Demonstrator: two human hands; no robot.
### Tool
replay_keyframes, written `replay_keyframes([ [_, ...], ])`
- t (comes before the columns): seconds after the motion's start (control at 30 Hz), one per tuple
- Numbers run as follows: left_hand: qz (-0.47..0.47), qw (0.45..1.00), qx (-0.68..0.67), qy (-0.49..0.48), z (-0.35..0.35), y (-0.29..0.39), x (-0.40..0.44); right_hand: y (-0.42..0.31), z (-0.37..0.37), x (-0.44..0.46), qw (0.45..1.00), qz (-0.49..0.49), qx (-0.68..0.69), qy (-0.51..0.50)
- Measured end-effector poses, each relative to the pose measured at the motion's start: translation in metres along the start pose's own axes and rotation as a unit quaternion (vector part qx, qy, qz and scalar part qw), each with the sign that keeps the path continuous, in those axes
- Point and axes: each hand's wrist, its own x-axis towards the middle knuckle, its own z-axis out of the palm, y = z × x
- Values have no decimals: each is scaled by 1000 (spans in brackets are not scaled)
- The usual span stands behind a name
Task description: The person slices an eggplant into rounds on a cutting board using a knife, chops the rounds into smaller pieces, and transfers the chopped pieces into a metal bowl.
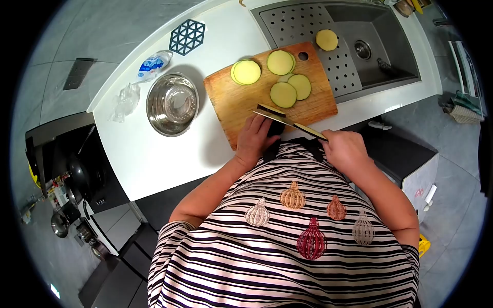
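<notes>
My right hand (345, 150) is closed round the handle of a knife (308, 130), whose blade points left over the lower part of the wooden cutting board (318, 105). The fingers of my left hand (251, 139) press on a dark-skinned vegetable piece (276, 128) at the board's near edge, beside the blade. A thin slice seen edge-on (271, 109) is just beyond the blade. Round pale slices with green rims lie farther up the board: a pair on the left (247, 72), an overlapping group at the top (280, 62) and several lower down (283, 95).
Left of the board stands a metal bowl (172, 104), with a clear plastic bag (126, 101), a blue-and-white packet (153, 65) and a dark hexagonal trivet (187, 37) nearby. Another round slice (326, 39) lies on the perforated tray (345, 64) of the sink (393, 36).
</notes>
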Motion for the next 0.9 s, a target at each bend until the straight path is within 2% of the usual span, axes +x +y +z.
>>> replay_keyframes([
  [0.43, 13, 1000, 8, -11, 0, -9, 2, -6, 13, 26, 1000, 10, 21, -9],
  [0.6, 7, 1000, -23, -15, -3, -9, 5, -11, 27, 58, 994, 46, -6, -98],
  [0.77, 54, 998, -1, -11, 2, -13, 6, -6, 73, 90, 999, 17, -8, -47],
  [0.83, 44, 999, -10, -7, 2, -11, 6, -6, 73, 95, 999, 1, -26, -39],
  [0.9, 37, 999, -19, -7, 0, -9, 4, -6, 73, 95, 997, 51, 31, -39],
])
